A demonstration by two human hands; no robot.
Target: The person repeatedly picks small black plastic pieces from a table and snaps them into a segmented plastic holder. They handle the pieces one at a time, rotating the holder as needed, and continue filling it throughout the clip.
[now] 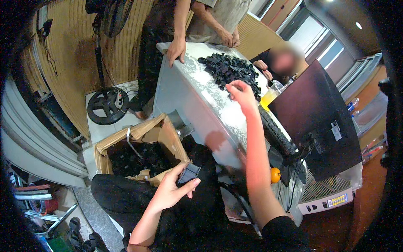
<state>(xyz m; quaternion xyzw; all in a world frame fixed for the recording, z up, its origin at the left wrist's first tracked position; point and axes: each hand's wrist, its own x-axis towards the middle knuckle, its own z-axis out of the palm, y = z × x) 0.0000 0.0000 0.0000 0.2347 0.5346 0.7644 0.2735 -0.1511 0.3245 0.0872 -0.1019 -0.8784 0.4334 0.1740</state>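
Observation:
My left hand (173, 190) is closed around a dark grey, block-like plastic piece (189, 173) with ridges across it, held over my lap beside the cardboard box. My right arm reaches out across the table, and my right hand (243, 94) is pinched at the near edge of a heap of small black pieces (231, 72). Something small and dark shows at its fingertips, too small to name. Inside the open cardboard box (175, 140) at my left knee lie many more black pieces (140, 159).
White table (201, 86) carries a keyboard (277, 132), a cup of yellow drink (268, 98), a monitor (315, 109) and an orange fruit (275, 175). Across it, other people's hands (176, 50) rest on the far edge. A black round fan base (108, 106) stands on the floor.

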